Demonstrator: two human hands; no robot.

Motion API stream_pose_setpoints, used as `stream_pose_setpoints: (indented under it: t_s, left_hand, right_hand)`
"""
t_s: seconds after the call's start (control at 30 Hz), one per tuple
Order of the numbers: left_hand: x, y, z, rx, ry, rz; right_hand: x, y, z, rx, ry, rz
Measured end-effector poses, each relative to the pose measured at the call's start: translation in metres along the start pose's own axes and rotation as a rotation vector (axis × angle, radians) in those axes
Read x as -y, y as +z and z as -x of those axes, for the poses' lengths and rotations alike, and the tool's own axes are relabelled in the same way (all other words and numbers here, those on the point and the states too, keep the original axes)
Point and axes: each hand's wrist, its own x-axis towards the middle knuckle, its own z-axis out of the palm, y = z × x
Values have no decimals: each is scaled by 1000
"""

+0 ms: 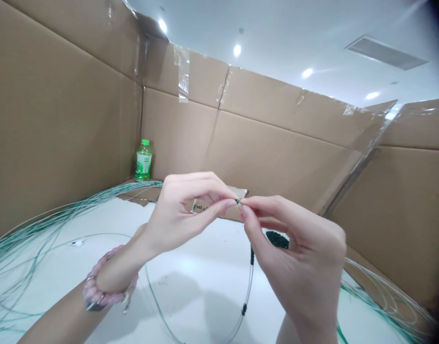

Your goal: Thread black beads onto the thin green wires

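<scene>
My left hand (190,205), with a pink bead bracelet (106,282) on its wrist, pinches between thumb and forefinger. My right hand (291,253) pinches at the same spot, the fingertips of both almost touching. Between them shows a tiny dark-green bit of thin green cord (238,202); whether a bead or knot is on it, I cannot tell. Below the hands a pale cord (248,286) hangs in a loop, carrying black beads (252,255) near my right hand and a small black cluster (244,309) lower down. A green strand (155,296) curves beneath my left wrist.
A heap of small black beads (277,240) lies behind my right hand on the white table (176,267). Bundles of green and white cords (36,239) spread left and right. A green bottle (144,161) stands in the corner of the cardboard walls (276,138).
</scene>
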Motion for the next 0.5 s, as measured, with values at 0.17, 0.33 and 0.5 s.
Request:
stream_pose_setpoints:
  t_s: [0.17, 0.33, 0.5]
  left_hand:
    - [0, 0, 1, -6, 0, -30]
    - [1, 0, 1, -3, 15, -33]
    - [1, -1, 1, 10, 28, -60]
  right_hand:
    - [0, 0, 1, 3, -3, 59]
    - [-1, 1, 1, -21, -8, 43]
    - [-1, 2, 1, -16, -25, 84]
